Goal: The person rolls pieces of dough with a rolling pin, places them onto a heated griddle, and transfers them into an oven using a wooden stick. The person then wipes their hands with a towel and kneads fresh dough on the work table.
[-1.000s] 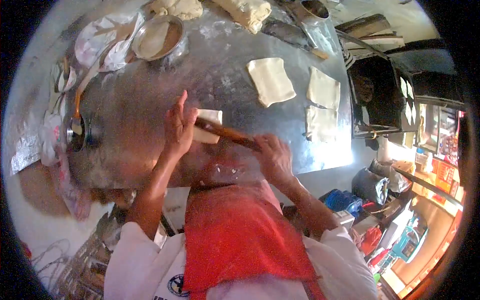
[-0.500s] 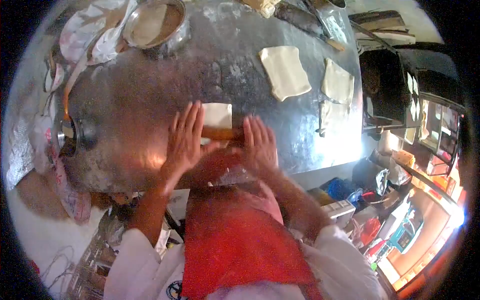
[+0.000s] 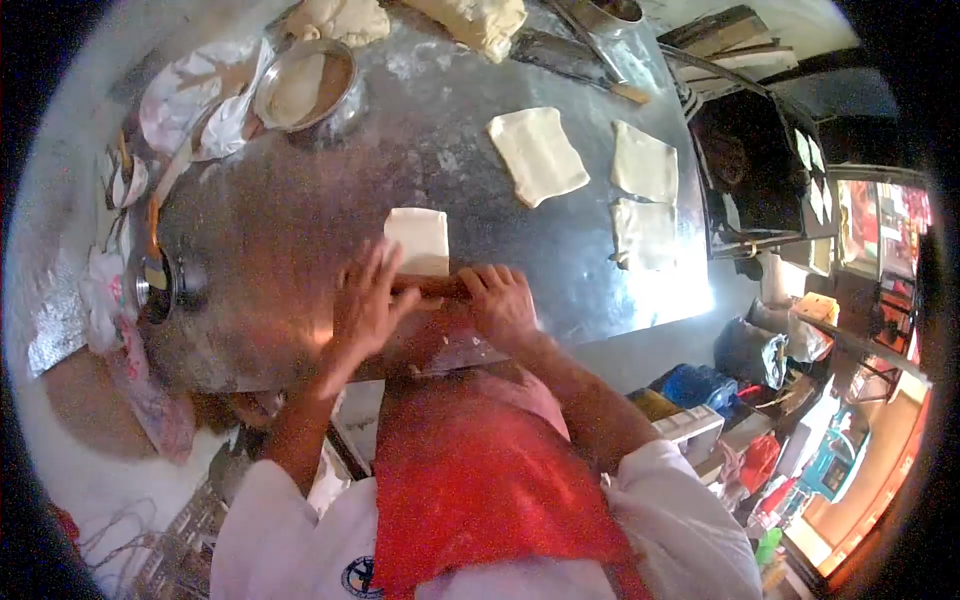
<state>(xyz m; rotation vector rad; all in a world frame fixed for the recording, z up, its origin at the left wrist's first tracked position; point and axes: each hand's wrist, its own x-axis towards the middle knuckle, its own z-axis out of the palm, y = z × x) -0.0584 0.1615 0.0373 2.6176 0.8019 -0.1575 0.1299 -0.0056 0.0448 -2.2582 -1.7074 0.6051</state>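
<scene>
A wooden rolling pin [image 3: 432, 287] lies crosswise on the near edge of a small, pale dough sheet [image 3: 418, 238]. My left hand [image 3: 366, 305] rests at the pin's left end, fingers stretched out and thumb apart. Curled over the right end of the pin are the fingers of my right hand [image 3: 500, 305]. Dough under and behind the pin is mostly hidden. To the right, a larger flat dough sheet [image 3: 540, 157] lies on the dark metal table [image 3: 290, 210], with two more sheets, an upper one [image 3: 645, 162] and a lower one [image 3: 645, 233], beside it.
Dough lumps [image 3: 470, 22] sit at the far edge, near a round metal pan [image 3: 305, 88] and a plastic bag [image 3: 185, 95]. A brush [image 3: 630, 93] lies at the far right. A dark pot [image 3: 158, 290] stands left; a black oven-like box [image 3: 750, 165] adjoins the right side.
The right-hand fingers went from stretched out to curled over the pin. Both hands have come slightly closer together. The view has shifted, showing more of the table's far edge.
</scene>
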